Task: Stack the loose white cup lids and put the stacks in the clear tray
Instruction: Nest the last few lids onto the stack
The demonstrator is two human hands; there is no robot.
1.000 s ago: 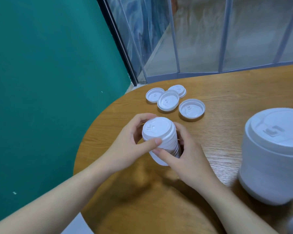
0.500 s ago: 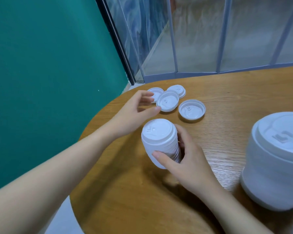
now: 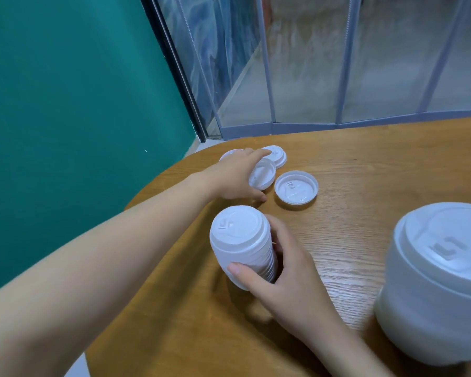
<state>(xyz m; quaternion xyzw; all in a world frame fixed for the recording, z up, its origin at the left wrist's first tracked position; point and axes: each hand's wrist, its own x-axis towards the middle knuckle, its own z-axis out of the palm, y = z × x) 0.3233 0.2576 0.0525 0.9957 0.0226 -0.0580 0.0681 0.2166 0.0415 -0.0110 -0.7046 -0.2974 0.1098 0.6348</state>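
A round wooden table (image 3: pixel 351 164) fills the lower frame. At lower right stands a big lid stack (image 3: pixel 435 284). The right hand (image 3: pixel 288 278) clasps a small lid stack (image 3: pixel 242 251) at centre. Above it, the left hand (image 3: pixel 234 175) grips one loose lid (image 3: pixel 263 176), covering another; an upturned lid (image 3: pixel 296 190) lies beside.

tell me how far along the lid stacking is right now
Done: a tall stack of lids stands on the table, gripped by the right hand; a larger stack stands at the right. In hand: the left hand grips one loose lid. Left: three more loose lids, including an upturned lid. No clear tray is in view, so nothing looks trayed yet.
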